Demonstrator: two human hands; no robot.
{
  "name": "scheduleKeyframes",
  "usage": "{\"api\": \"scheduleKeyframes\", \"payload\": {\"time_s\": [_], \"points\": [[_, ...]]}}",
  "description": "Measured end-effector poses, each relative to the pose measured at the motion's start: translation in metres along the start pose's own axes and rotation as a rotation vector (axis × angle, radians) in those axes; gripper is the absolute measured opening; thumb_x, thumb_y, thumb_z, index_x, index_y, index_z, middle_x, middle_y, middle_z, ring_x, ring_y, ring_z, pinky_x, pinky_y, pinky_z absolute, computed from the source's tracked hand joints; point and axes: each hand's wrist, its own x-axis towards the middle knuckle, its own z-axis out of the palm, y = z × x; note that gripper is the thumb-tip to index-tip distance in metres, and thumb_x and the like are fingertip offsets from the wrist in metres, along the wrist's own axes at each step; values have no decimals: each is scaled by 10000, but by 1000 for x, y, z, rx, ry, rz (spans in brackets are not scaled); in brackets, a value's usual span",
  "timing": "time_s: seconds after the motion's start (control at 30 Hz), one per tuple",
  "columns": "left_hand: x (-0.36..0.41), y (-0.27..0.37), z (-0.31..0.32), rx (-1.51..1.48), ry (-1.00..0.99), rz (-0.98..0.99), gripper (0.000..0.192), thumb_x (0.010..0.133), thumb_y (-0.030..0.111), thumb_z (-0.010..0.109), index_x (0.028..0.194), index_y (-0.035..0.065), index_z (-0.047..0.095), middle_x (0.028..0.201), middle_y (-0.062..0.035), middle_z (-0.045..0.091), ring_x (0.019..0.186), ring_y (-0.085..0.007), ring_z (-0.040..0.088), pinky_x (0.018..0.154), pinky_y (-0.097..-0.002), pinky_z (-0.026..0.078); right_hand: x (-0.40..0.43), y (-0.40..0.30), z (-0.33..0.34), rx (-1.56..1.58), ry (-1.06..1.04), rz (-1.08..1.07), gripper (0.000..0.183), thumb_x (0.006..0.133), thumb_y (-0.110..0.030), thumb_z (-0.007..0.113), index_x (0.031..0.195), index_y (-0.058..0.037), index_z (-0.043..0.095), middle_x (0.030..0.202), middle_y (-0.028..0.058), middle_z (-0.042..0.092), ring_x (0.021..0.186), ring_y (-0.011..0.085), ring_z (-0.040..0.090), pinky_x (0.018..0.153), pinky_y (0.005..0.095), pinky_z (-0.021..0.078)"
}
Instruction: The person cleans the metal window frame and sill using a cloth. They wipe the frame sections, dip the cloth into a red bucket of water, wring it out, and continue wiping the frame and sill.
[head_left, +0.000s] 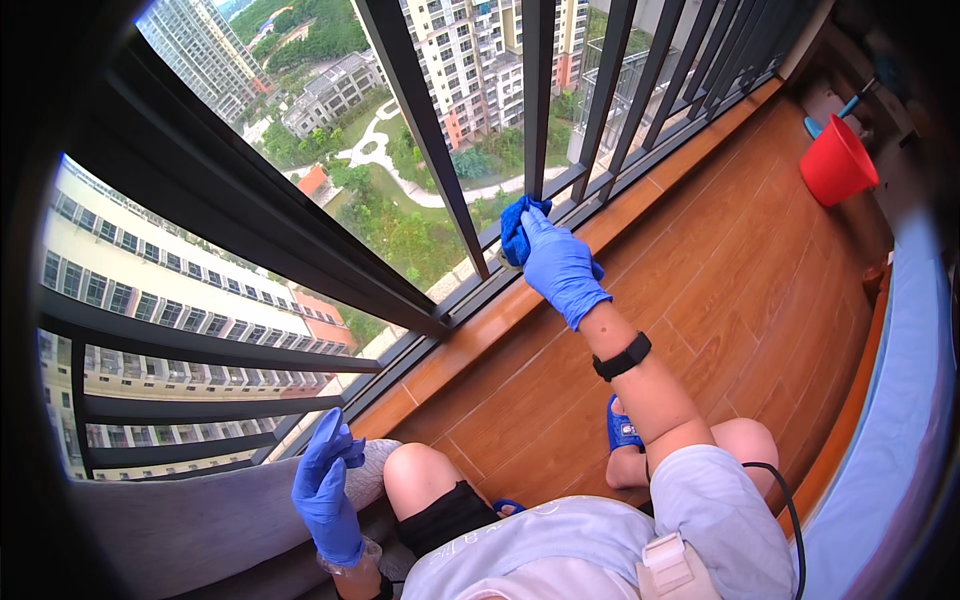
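Note:
My right hand (559, 262), in a blue disposable glove, is closed on a dark blue cloth (516, 231). The cloth lies against the foot of a dark metal railing bar (537, 112), at the bottom rail. Part of something pale shows under the cloth, too hidden to name. My left hand (328, 491), gloved in the same blue, is raised at the lower left beside the low end of the railing. Its fingers are partly bent and nothing shows in it.
A wood-look tiled ledge (510, 319) runs below the railing. A red plastic bucket (838, 161) stands at the upper right near a blue-handled tool (849, 106). Grey upholstery (187, 525) lies at the lower left, and light blue fabric (877, 420) over a wooden edge at the right.

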Motion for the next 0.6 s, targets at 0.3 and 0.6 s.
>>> {"api": "scheduleKeyframes", "payload": {"time_s": [0.3,0.6], "points": [[0,-10,-4,0,62,-85,334,854,93,576,1142,-74,601,1277,-212,558,921,-216,643,783,-317,524,-10,4,2,197,425,-333,477,782,-145,624,1252,-143,542,1084,132,598,992,332,605,830,411,503],[4,-9,-2,13,16,-67,380,859,104,572,1194,-74,572,1273,-193,565,925,-208,632,808,-330,514,-8,51,-23,298,36,232,248,789,-333,675,816,-87,701,849,162,676,801,294,664,720,403,520]]}}
